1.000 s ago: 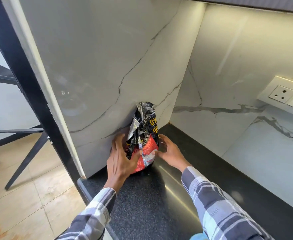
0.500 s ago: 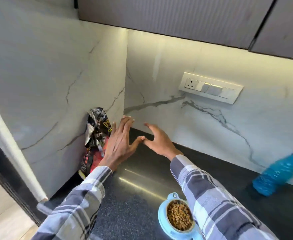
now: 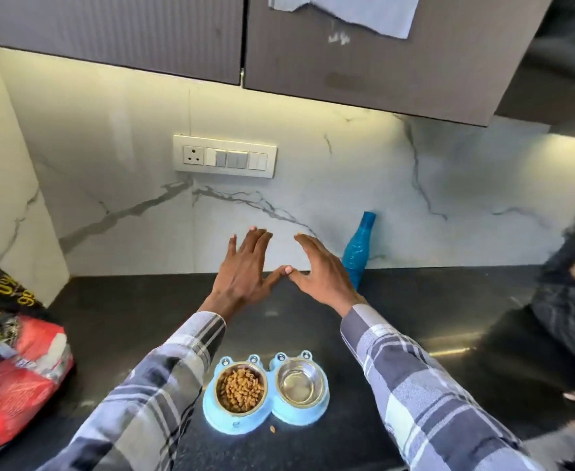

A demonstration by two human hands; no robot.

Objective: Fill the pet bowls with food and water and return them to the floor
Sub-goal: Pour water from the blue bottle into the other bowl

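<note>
Hovering over the black counter, the left hand and right hand spread straight fingers, thumbs touching; neither holds anything. The blue double pet bowl sits below the wrists, well short of the fingertips; kibble fills its left dish.

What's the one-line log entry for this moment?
left hand open | right hand open | kibble bowl filled | water bowl unfilled | blue bottle upright

White veined marble backsplash, dark cabinets overhead, under-cabinet light, black countertop, switch panel

My bowls look shiny metal in a glossy blue plastic stand; left of it, crinkled foil bag; polished dark counter.
</note>
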